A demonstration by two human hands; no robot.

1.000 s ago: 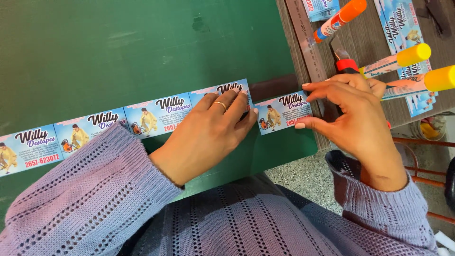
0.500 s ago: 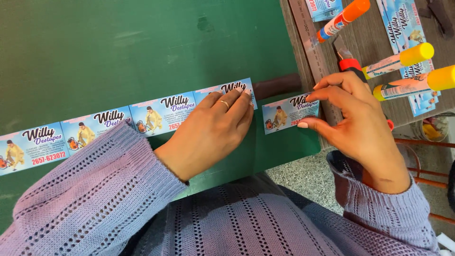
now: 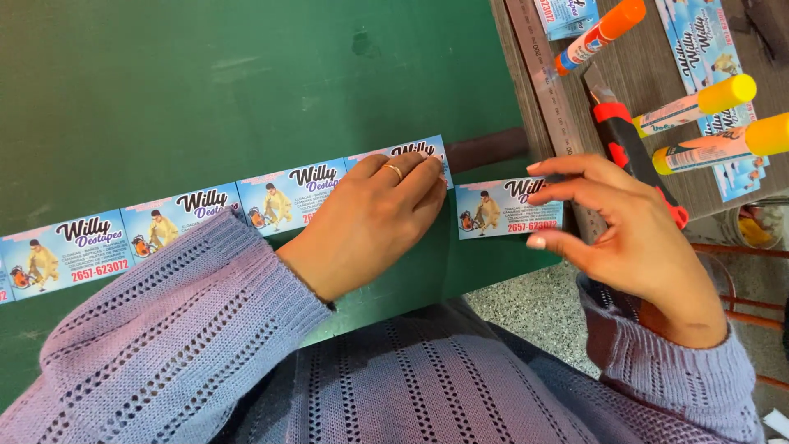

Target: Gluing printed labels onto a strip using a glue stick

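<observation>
Green cutting mat (image 3: 205, 90) covered the table, strip of printed cards (image 3: 189, 210) lay across it, left hand (image 3: 374, 218) pressed flat on the strip's end, right hand (image 3: 625, 238) pinched a separate single card (image 3: 493, 210) just beside it, glue sticks (image 3: 699, 103) lay beyond.

- i have a single view, from the camera worn on the head
- it looks steeply down and forward over the green table (image 3: 205, 74), close in
- left hand (image 3: 370, 218) sits near centre, right hand (image 3: 633, 238) at right
- the lilac sleeves (image 3: 164, 345) fill the bottom edge, nearest the lens
</observation>
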